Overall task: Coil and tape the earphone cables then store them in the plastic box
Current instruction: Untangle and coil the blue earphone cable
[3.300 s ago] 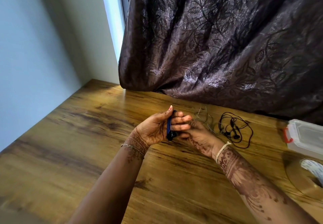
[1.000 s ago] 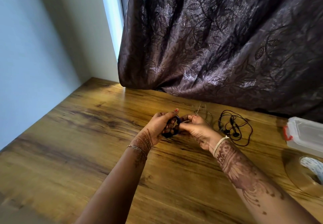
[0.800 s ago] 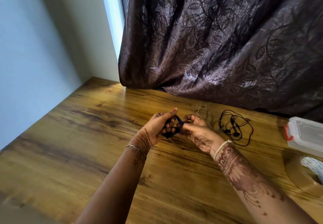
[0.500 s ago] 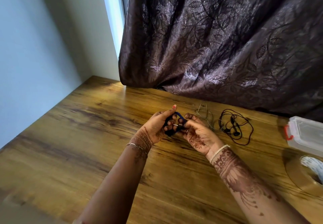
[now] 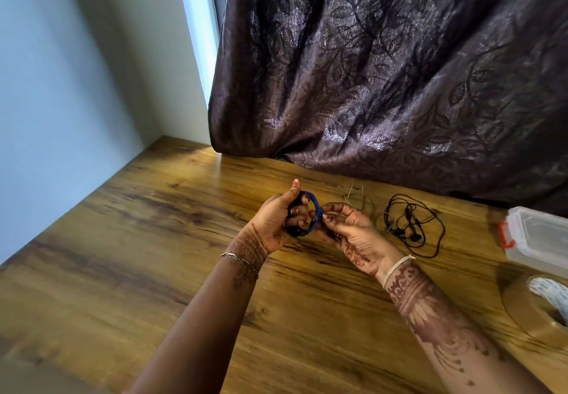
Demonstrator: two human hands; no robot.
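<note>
Surface and room: brown wood-grain surface [image 5: 123,255] across lower frame; pale wall [image 5: 61,70] upper left, dark leaf-patterned curtain [image 5: 384,70] upper right.

Coiled blue earphone cable [image 5: 315,206] held above surface at frame centre, long axis up-down.

Coil gripped by curled left hand [image 5: 276,221]; right edge pinched by right hand [image 5: 353,233].

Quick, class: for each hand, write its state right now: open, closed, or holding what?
Left hand: closed, holding the blue cable coil.
Right hand: closed, pinching the same coil.
</note>
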